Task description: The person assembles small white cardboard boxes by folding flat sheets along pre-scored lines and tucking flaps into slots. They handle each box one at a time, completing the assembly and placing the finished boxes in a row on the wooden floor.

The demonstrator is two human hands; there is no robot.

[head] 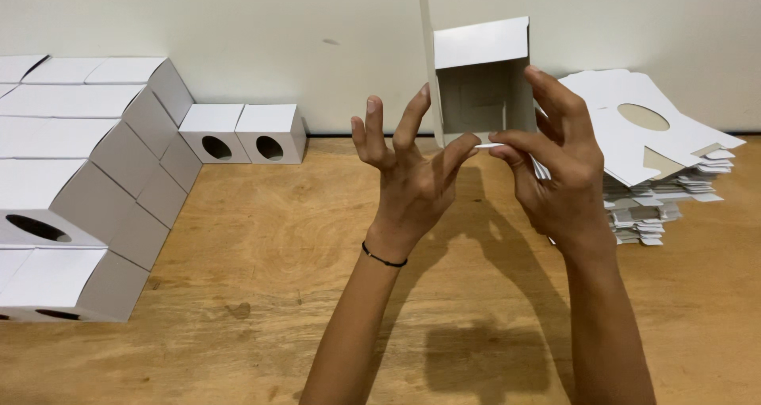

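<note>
A partly folded white cardboard box [479, 80] is held up in the air at top centre, its open end facing me and one long flap standing up. My left hand [408, 175] touches its lower left edge with the thumb and fingertips, fingers spread. The box's right side and bottom flap are pinched by my right hand [555, 163]. A thin black band circles my left wrist.
Finished white boxes [79, 175] with oval holes are stacked along the left, and two more [242, 133] stand by the wall. A pile of flat die-cut box blanks [658, 151] lies at right. All rest on a wooden table [277, 238] against a pale wall.
</note>
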